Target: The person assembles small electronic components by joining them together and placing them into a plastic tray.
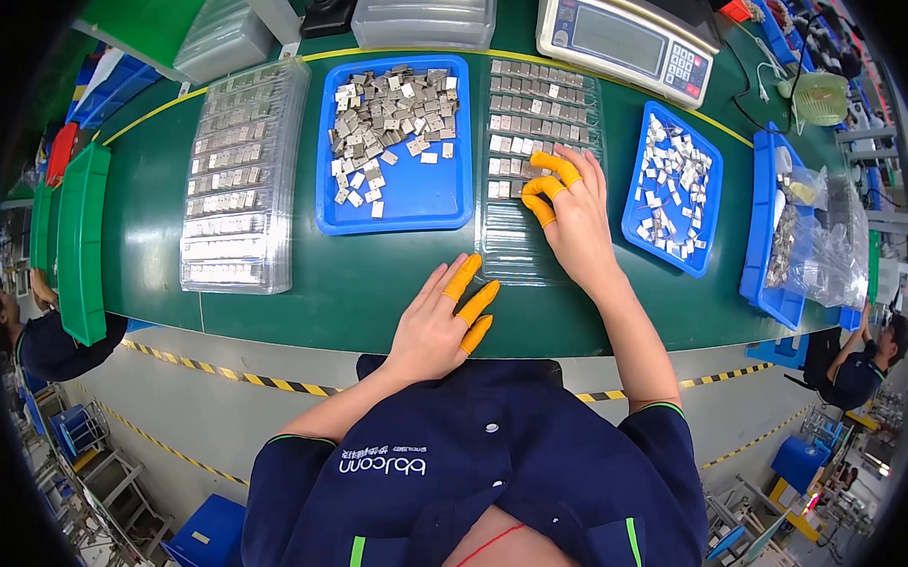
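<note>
My right hand (579, 219), with yellow finger cots on its fingers, reaches over a clear plastic tray (518, 256). Its fingers are curled together at the last filled row of small silver metal parts (510, 169); whatever they may hold is hidden. Below that row, the tray's slots hold no parts. My left hand (437, 324) rests near the tray's lower left corner, fingers apart, also in yellow cots, holding nothing. Left of the tray, a blue bin (411, 200) contains a loose heap of similar metal parts. On the right, a smaller blue bin (705, 237) holds white and silver pieces.
A stack of filled clear trays (236, 191) stands at left, beyond it green bins (85, 241). A digital scale (621, 43) and clear plastic trays (425, 20) line the back. Another blue bin (773, 242) with plastic bags sits far right. People work at both sides.
</note>
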Motion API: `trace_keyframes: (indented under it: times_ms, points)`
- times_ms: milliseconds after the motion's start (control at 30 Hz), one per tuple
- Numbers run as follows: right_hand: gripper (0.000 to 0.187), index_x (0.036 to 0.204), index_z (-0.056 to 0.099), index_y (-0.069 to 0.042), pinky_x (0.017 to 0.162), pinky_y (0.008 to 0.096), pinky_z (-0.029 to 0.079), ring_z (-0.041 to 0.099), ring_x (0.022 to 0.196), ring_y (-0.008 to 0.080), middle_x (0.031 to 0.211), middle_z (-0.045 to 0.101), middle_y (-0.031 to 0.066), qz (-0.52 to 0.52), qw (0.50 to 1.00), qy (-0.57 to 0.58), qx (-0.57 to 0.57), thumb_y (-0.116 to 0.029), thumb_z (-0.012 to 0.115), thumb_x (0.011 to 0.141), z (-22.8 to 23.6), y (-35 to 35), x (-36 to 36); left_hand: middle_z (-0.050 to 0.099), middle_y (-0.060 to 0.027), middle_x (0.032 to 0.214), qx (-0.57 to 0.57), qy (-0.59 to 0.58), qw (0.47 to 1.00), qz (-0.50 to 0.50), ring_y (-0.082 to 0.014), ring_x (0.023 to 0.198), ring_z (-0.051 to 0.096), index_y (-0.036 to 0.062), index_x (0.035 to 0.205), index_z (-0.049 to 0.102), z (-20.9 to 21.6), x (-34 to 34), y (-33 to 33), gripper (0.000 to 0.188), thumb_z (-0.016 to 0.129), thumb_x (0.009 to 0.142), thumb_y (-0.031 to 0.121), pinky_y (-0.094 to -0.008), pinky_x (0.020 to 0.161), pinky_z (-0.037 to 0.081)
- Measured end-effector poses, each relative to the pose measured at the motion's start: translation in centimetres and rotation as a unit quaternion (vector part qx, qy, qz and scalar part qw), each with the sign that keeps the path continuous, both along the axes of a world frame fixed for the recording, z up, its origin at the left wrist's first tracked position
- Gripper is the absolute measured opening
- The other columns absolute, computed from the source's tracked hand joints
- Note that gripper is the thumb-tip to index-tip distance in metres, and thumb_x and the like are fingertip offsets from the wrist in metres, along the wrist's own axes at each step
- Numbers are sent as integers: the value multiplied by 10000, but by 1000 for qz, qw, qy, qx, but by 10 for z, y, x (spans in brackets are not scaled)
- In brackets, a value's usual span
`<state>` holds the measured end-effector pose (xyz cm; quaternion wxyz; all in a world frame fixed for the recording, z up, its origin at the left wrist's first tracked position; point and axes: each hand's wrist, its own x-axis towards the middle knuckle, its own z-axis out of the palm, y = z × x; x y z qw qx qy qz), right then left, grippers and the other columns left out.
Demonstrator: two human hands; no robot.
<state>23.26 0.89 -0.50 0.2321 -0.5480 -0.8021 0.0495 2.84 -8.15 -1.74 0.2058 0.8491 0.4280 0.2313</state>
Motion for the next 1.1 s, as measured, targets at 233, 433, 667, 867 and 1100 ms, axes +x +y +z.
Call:
trace_keyframes:
  times_ms: [233, 433, 667, 867, 1100]
  points:
    - [164, 895, 641, -59, 1089, 462, 197, 394, 1213, 272, 1134, 554, 87, -4, 1000, -21, -3, -79, 653, 733, 1, -1, 2, 473, -173, 1259, 2, -2, 1000, -2, -323, 1224, 424, 97, 1125, 604, -1, -1, 2, 366, 643, 765, 151, -444, 1021, 344]
    - [255, 980, 624, -59, 1033, 440, 276, 424, 1170, 300, 1149, 545, 116, -41, 998, 45, 25, -129, 684, 742, 23, -6, 20, 559, -101, 1145, 122, -60, 986, 93, -295, 1079, 520, 88, 993, 634, 16, -24, 47, 289, 672, 710, 40, -422, 928, 410]
    - [333, 1076, 594, -14, 895, 402, 393, 503, 999, 335, 1120, 542, 183, -378, 924, -32, 50, -113, 680, 771, 1, -24, 108, 606, -89, 886, 91, -5, 982, 167, -265, 853, 554, 89, 917, 678, 8, -39, 128, 230, 712, 691, 110, -357, 766, 452]
    - [285, 996, 646, -14, 792, 360, 453, 566, 889, 301, 991, 598, 184, -387, 915, 74, -86, -98, 708, 731, -5, -30, 121, 593, -142, 800, 41, 49, 991, 120, -292, 820, 561, 47, 824, 686, 7, -31, 147, 178, 726, 673, 132, -377, 757, 461]
    - [182, 899, 701, -64, 629, 333, 477, 626, 701, 265, 803, 657, 147, -409, 912, 32, -26, -134, 715, 732, -5, -31, 127, 630, -144, 805, -233, 5, 959, 163, -227, 692, 620, 10, 814, 661, 32, -24, 160, 153, 723, 704, 97, -311, 664, 499]
